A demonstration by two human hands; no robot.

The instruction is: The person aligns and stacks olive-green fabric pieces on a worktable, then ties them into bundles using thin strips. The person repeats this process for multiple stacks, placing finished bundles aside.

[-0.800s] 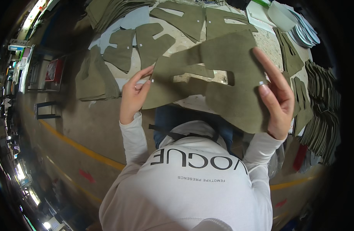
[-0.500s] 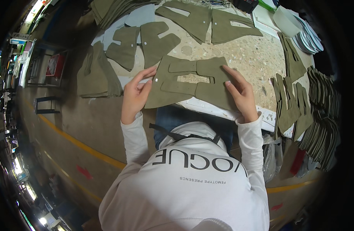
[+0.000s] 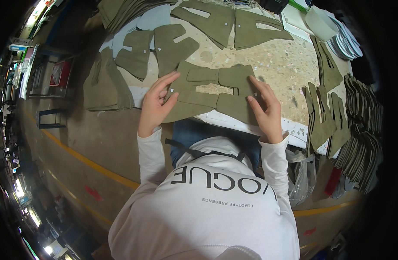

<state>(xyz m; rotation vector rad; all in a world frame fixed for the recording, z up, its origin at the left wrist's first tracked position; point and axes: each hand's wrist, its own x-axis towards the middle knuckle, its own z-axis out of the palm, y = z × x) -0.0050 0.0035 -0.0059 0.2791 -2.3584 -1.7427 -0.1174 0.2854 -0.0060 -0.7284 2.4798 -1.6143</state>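
Left hand [image 3: 157, 106] open, fingers and thumb apart at left edge of overlapping olive panels [image 3: 236, 103]; right hand [image 3: 269, 113] same at right edge (grip pressure: can't tell). Panels sit between hands, over the table [image 3: 272, 54] edge. White sticker [image 3: 171, 90] by left fingers, print illegible. Tagged olive pieces [image 3: 171, 52] beyond, stack [image 3: 106, 89] left. Sweatshirt [image 3: 207, 229] below hands: large dark lettering, inverted.

Dark stool [image 3: 51, 111] at left, red box [image 3: 59, 73] beyond. Yellow line [image 3: 97, 167] crossing floor [image 3: 112, 125]. Clear plastic bag [image 3: 299, 180] hanging at right.
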